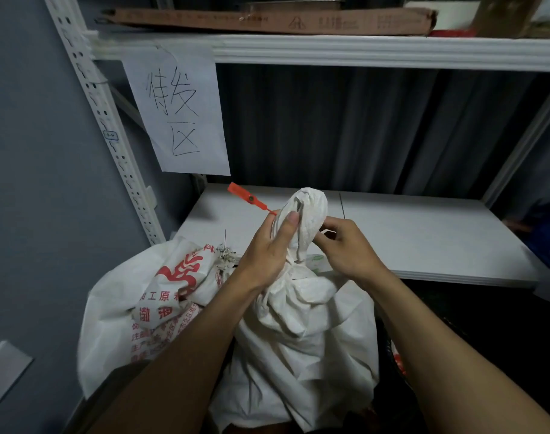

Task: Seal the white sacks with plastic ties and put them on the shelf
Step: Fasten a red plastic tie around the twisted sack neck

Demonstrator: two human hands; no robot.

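A full white sack (302, 333) stands in front of the shelf, its mouth bunched into a twisted neck (308, 211). My left hand (267, 249) grips that neck from the left, thumb up against the cloth. An orange plastic tie (247, 198) sticks out up and to the left from behind my left fingers, its flat tag end free. My right hand (345, 245) is at the right side of the neck with curled fingers pinching there; what it pinches is hidden. A second white sack (148, 296) with red print lies to the left.
The white shelf board (424, 233) lies just behind the sacks, with a second shelf (330, 48) above carrying a long cardboard box (267, 20). A paper sign (180, 111) hangs from the upper shelf. A perforated upright (104, 120) and grey wall are on the left.
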